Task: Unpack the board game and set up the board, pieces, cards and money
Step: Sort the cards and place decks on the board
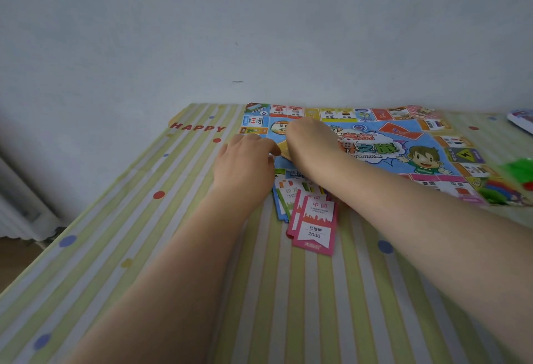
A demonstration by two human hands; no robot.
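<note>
The colourful game board (415, 144) lies flat at the far side of the table, against the wall. My right hand (311, 144) rests palm down on its left part, fingers hidden. My left hand (245, 161) sits at the board's left edge with bent fingers whose tips meet a yellow patch or card stack (284, 151) between the hands. I cannot tell if either hand grips it. A white die (347, 144) lies on the board beside my right hand. Pink cards (315, 223) and blue-green cards (284, 199) are fanned at the board's near edge.
A striped tablecloth (178, 219) with dots and the word HAPPY covers the table. Green and red plastic pieces (519, 173) sit at the right edge, beyond the board. A box corner (522, 119) shows at the far right. The table's left edge drops to the floor.
</note>
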